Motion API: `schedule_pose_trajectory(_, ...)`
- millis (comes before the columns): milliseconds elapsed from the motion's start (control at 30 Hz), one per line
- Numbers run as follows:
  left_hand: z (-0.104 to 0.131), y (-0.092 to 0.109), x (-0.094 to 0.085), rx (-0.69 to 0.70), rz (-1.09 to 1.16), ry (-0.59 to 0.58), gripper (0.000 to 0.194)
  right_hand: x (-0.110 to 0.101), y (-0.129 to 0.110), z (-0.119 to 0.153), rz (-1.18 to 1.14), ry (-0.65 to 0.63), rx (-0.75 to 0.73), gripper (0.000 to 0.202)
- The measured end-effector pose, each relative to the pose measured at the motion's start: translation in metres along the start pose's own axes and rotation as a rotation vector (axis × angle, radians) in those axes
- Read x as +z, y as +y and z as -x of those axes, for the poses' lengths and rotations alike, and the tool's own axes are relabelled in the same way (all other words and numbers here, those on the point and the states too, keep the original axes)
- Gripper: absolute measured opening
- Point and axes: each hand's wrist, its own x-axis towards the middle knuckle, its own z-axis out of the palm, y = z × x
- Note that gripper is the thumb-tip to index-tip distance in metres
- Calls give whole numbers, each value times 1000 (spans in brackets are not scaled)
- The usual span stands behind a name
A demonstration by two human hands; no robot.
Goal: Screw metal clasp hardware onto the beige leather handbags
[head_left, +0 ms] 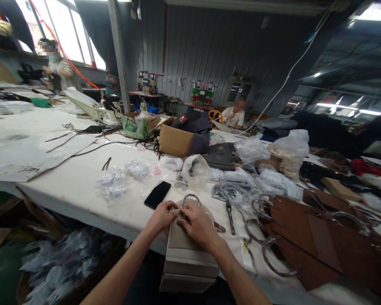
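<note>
A light beige bag point(190, 264) rests at the near edge of the white table, its ring handle point(192, 197) standing up at the far end. My left hand point(163, 215) pinches the bag's upper left edge. On top of the bag, my right hand point(195, 220) has its fingers curled close to the left ones, at a small part near the handle's base that I cannot make out. Just beyond my left hand lies a black phone point(158, 195). To the right of the bag is a dark brown strap point(230, 217).
Brown leather bag pieces point(324, 241) with ring handles cover the table's right side. Farther back stand a cardboard box point(175, 141) and plastic bags point(290, 152). A bin of crumpled plastic point(66, 267) sits below left. Two people are in the background.
</note>
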Motion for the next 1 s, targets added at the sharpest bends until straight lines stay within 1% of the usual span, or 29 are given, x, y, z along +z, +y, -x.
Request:
schedule_pose_trajectory(100, 5, 0, 0, -13, 26, 4, 30, 2, -2, -3, 11, -6, -31, 11)
schedule_pose_trajectory(200, 10, 4, -1, -50, 97, -7, 35, 5, -2, -5, 22, -5, -68, 9)
schedule_pose_trajectory(333, 12, 10, -4, -111, 202, -58, 38, 12, -2, -6, 50, 11, -70, 12)
schedule_pose_trajectory(400, 11, 10, -3, -113, 220, -70, 38, 16, -4, -5, 61, 29, -48, 14)
schedule_pose_trajectory(500, 7, 3, 2, -83, 164, -12, 36, 19, -7, -5, 59, 52, -16, 15)
schedule_pose_trajectory(600, 1, -7, 7, -88, 84, 45, 32, 23, -10, -3, 62, 72, 6, 14)
schedule_pose_trajectory(767, -3, -15, 4, -58, 98, 0, 29, 31, -8, 0, 58, 120, -7, 14)
schedule_pose_trajectory(867, -4, -13, 1, -43, 95, 5, 28, 32, -7, 0, 15, 127, -15, 14)
schedule_pose_trajectory(1000, -5, -8, 0, -47, 52, 6, 26, 27, -5, -3, -56, 120, 3, 15)
